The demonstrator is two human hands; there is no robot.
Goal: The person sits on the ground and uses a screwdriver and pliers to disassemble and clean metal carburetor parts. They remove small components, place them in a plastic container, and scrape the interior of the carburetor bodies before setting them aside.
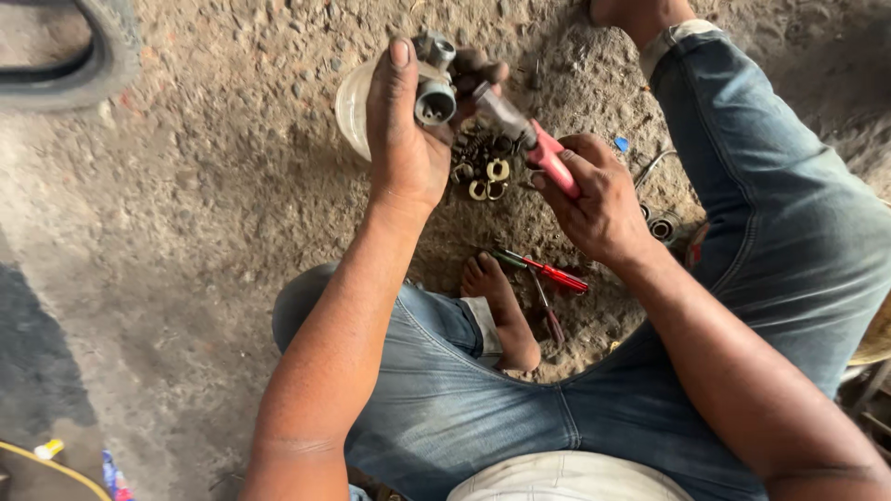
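**A:** What has the left hand (406, 139) got?

**B:** A grey metal part (434, 85) with round tube-like openings. The fingers are curled closed around it, thumb up along the near side, held above the dirt ground (204, 213).

**A:** And the right hand (594, 199)?

**B:** Closed on the red handle of a screwdriver (529, 139). Its metal end meets the metal part, just right of the left palm.

**A:** What lies below the hands?

**B:** Directly beneath and between them, a small heap of brass-coloured rings and dark bits (484, 167). Behind the left hand a clear plastic container (353, 102) is half hidden by the palm.

**A:** Anything nearer the body?

**B:** A bare foot (501, 311) under the right wrist, and just beside it a red-handled tool (549, 272) and another dark one (548, 315) on the dirt. Right of the right hand, a round metal piece (663, 227) lies close to the jeans leg (770, 204).

**A:** Farther off?

**B:** A tyre (88, 60) well to the left of the left hand, at the top corner.
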